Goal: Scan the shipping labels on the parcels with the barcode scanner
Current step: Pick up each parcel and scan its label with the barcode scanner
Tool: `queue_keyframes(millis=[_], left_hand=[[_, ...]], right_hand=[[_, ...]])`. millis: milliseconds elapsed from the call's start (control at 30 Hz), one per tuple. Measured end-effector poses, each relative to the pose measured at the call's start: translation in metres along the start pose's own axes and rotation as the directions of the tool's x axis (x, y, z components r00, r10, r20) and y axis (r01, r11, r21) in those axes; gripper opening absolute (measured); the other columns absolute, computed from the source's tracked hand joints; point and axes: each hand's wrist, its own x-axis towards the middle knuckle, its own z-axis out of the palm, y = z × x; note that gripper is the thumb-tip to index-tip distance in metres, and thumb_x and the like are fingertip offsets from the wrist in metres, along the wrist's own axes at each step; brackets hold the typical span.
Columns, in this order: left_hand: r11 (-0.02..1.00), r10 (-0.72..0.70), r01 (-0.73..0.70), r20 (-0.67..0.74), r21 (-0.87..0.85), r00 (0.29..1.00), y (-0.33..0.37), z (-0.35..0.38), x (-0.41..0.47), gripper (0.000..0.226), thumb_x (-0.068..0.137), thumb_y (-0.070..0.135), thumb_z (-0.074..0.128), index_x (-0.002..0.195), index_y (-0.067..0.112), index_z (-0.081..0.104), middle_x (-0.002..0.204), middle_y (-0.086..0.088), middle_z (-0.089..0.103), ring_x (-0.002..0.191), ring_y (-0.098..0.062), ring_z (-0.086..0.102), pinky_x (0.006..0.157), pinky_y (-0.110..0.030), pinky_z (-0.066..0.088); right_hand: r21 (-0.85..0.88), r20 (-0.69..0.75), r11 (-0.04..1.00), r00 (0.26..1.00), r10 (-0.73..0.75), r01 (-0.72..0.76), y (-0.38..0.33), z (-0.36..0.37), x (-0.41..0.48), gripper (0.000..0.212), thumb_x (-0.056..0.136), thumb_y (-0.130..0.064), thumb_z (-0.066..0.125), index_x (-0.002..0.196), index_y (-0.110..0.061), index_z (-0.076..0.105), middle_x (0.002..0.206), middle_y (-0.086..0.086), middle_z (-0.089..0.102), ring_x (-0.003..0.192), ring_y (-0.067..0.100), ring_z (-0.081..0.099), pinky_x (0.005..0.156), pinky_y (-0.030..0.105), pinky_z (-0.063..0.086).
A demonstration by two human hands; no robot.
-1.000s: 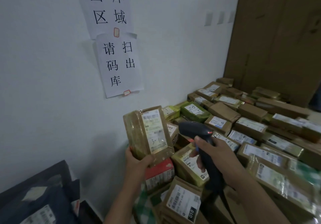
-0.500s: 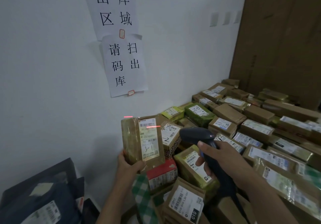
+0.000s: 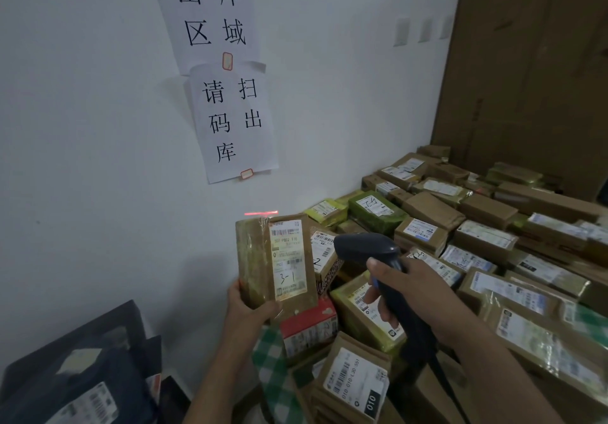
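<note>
- Behind everything, from 9 o'clock round to 12 o'clock, stands a big white wall [image 3: 98, 127].
- At 2 o'clock a tall brown cardboard sheet [image 3: 533, 61] leans in the corner.
- From 3 o'clock down to 5 o'clock lies a big pile of parcels [image 3: 487, 213], brown and green ones, most with white stickers on top.
- At 8 o'clock sit dark bags [image 3: 82, 374] with stickers on them.
- At 12 o'clock two paper signs are stuck on the wall, the top sign [image 3: 210, 12] just above the lower sign [image 3: 233, 120], both with big black writing.
- Just below the middle, toward 6 o'clock, the held parcel [image 3: 260, 265] stands upright in the air, in front of the pile.
- The left hand [image 3: 246, 308] grips the held parcel at its bottom end, with the thumb on the front.
- The right hand [image 3: 411, 288], at 4 o'clock from the held parcel, has its fingers curled tight round the handle of the barcode scanner [image 3: 371, 249].
- The scanner's dark head points toward 9 o'clock, at the held parcel, near it but not touching.
- The shipping label [image 3: 289, 259] is on the front of the held parcel, with bars at the top and "3-1" written low down.
- A thin red line of light [image 3: 261, 213] glows on the wall just above the parcel's top edge.
</note>
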Motion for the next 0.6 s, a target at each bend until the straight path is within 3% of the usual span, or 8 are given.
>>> queue_keyframes(millis=[133, 267, 367, 400, 500, 600], left_hand=[[1.0, 0.03, -0.03, 0.008, -0.005, 1.0, 0.004, 0.006, -0.004, 0.078, 0.077, 0.018, 0.08, 0.139, 0.024, 0.034, 0.122, 0.005, 0.057, 0.1, -0.012, 0.062, 0.057, -0.019, 0.055], [0.999, 0.037, -0.036, 0.023, -0.015, 0.999, 0.018, 0.021, -0.011, 0.086, 0.074, 0.033, 0.081, 0.145, 0.023, 0.033, 0.132, -0.001, 0.054, 0.106, -0.014, 0.061, 0.069, -0.026, 0.056], [0.996, 0.088, -0.088, 0.026, -0.008, 0.996, 0.032, 0.031, -0.018, 0.095, 0.061, 0.053, 0.083, 0.139, 0.026, 0.036, 0.126, 0.003, 0.055, 0.105, -0.012, 0.06, 0.075, -0.029, 0.056], [0.995, 0.097, -0.097, 0.014, -0.001, 0.995, 0.035, 0.034, -0.021, 0.096, 0.059, 0.06, 0.084, 0.137, 0.029, 0.037, 0.123, 0.005, 0.056, 0.105, -0.013, 0.061, 0.08, -0.034, 0.058], [0.993, 0.116, -0.116, -0.038, 0.009, 0.993, 0.043, 0.036, -0.025, 0.078, 0.063, 0.066, 0.074, 0.129, 0.035, 0.045, 0.119, 0.007, 0.061, 0.102, -0.014, 0.066, 0.087, -0.044, 0.058], [0.979, 0.096, -0.1, -0.029, -0.177, 0.995, 0.049, 0.027, -0.022, 0.061, 0.069, 0.068, 0.068, 0.119, 0.036, 0.057, 0.101, 0.006, 0.073, 0.084, -0.016, 0.074, 0.065, -0.031, 0.06]], right_hand=[[0.012, -0.045, 1.0, 0.999, 0.001, -0.001, 0.004, 0.006, 0.007, 0.038, 0.081, -0.042, 0.069, 0.103, -0.011, 0.065, 0.082, 0.009, 0.076, 0.066, 0.025, 0.074, 0.054, 0.027, 0.057], [-0.02, -0.09, 0.999, 0.995, -0.039, 0.037, 0.01, 0.022, 0.017, 0.016, 0.089, -0.036, 0.069, 0.101, -0.027, 0.064, 0.089, -0.005, 0.078, 0.085, 0.013, 0.075, 0.072, 0.026, 0.06], [-0.076, -0.111, 0.995, 0.991, -0.078, 0.07, 0.007, 0.036, 0.019, 0.015, 0.085, -0.047, 0.068, 0.092, -0.036, 0.061, 0.08, -0.029, 0.07, 0.075, -0.01, 0.066, 0.058, 0.009, 0.049], [-0.054, -0.107, 0.996, 0.991, -0.078, 0.073, 0.006, 0.041, 0.019, 0.021, 0.08, -0.054, 0.068, 0.089, -0.036, 0.062, 0.076, -0.03, 0.069, 0.072, -0.013, 0.064, 0.055, 0.011, 0.048], [0.07, -0.119, 0.997, 0.992, -0.035, 0.043, 0.008, 0.049, 0.023, 0.043, 0.059, -0.065, 0.066, 0.088, -0.034, 0.065, 0.073, -0.022, 0.072, 0.066, -0.005, 0.068, 0.053, 0.016, 0.05], [0.361, -0.081, 0.933, 0.996, 0.03, 0.002, 0.014, 0.05, 0.028, 0.054, 0.062, -0.052, 0.072, 0.106, -0.023, 0.065, 0.087, -0.002, 0.078, 0.076, 0.017, 0.076, 0.053, 0.023, 0.057]])
